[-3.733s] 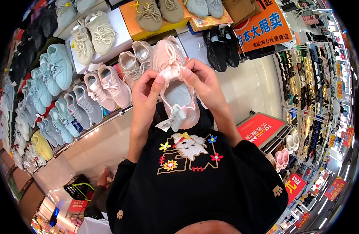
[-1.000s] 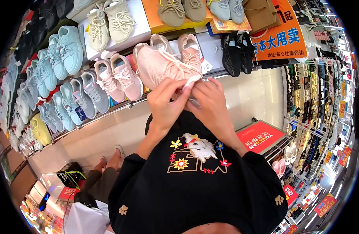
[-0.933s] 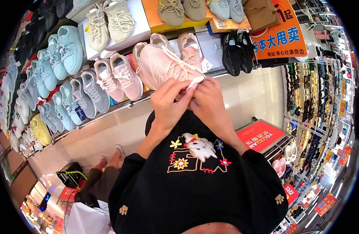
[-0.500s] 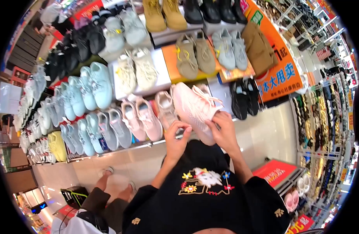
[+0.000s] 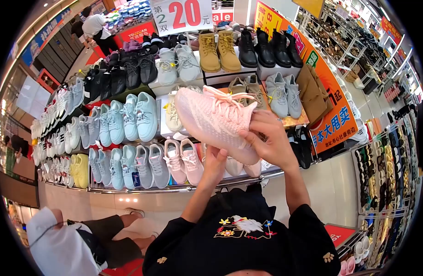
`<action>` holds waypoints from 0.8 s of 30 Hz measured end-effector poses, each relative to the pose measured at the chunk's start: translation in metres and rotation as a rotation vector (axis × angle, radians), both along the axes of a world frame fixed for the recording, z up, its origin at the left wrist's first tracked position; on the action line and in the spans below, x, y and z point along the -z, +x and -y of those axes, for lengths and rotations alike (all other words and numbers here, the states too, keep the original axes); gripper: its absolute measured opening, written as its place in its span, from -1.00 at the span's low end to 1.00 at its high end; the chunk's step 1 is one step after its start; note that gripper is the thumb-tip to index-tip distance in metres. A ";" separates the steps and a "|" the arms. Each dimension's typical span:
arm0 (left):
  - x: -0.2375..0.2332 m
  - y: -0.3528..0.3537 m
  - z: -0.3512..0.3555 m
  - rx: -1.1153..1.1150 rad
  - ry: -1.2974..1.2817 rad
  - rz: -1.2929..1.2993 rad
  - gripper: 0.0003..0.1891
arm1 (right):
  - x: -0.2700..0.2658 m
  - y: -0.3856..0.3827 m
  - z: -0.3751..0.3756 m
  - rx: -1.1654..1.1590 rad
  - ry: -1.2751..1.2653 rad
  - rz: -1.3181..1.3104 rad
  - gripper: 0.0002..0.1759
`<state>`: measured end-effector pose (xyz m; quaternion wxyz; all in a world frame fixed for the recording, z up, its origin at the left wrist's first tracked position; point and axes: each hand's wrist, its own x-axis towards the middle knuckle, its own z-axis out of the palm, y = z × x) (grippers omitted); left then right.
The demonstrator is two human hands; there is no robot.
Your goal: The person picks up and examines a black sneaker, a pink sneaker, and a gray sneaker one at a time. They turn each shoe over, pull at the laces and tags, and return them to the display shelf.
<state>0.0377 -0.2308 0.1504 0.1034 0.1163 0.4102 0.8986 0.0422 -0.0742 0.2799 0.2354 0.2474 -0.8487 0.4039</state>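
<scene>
A pink lace-up sneaker (image 5: pixel 216 120) is held up over the shoe display, its toe pointing to the upper left. My right hand (image 5: pixel 271 140) grips it at the heel and ankle opening, fingers partly inside. Under the sole, my left hand (image 5: pixel 215 165) touches the lower side with its thumb up; its other fingers are partly hidden behind the shoe. Below and left of the sneaker stands a pair of pink shoes (image 5: pixel 183 161). Partly covered behind it is a cream shoe (image 5: pixel 173 115).
Rows of light blue sneakers (image 5: pixel 146 117) and tan boots (image 5: pixel 219 50) fill the display, with a metal rail (image 5: pixel 188 189) along its front. A person (image 5: pixel 69 239) stands at the lower left. An orange sign (image 5: pixel 333 124) and an accessory rack (image 5: pixel 388 175) are on the right.
The pink sneaker has been raised and turned more sideways, toe now to the left. My left hand has come under it. The view has tilted up, showing a price sign, and the person at left appears nearer.
</scene>
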 end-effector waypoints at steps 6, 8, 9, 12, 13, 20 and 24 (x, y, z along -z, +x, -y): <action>0.000 -0.007 0.009 -0.135 0.081 -0.043 -0.10 | -0.006 -0.010 0.006 0.046 0.026 0.073 -0.85; -0.012 -0.021 0.012 -0.169 -0.004 -0.131 -0.19 | -0.014 -0.021 0.003 0.028 -0.060 0.048 -0.85; -0.025 -0.028 0.012 -0.177 0.003 -0.125 -0.19 | -0.018 -0.025 0.001 0.029 -0.150 0.032 -0.84; -0.069 -0.038 0.005 -0.264 0.035 -0.138 -0.26 | -0.029 -0.037 0.007 0.126 -0.395 -0.136 -0.70; -0.081 -0.039 0.000 -0.325 0.102 -0.153 -0.27 | -0.029 -0.035 0.010 0.137 -0.385 -0.136 -0.70; -0.085 -0.004 -0.050 -0.421 0.228 -0.061 -0.23 | -0.014 -0.006 0.009 0.114 -0.809 0.159 -0.64; -0.094 -0.001 -0.060 -0.303 0.219 -0.127 -0.19 | -0.022 0.006 -0.002 0.222 -0.866 0.105 -0.65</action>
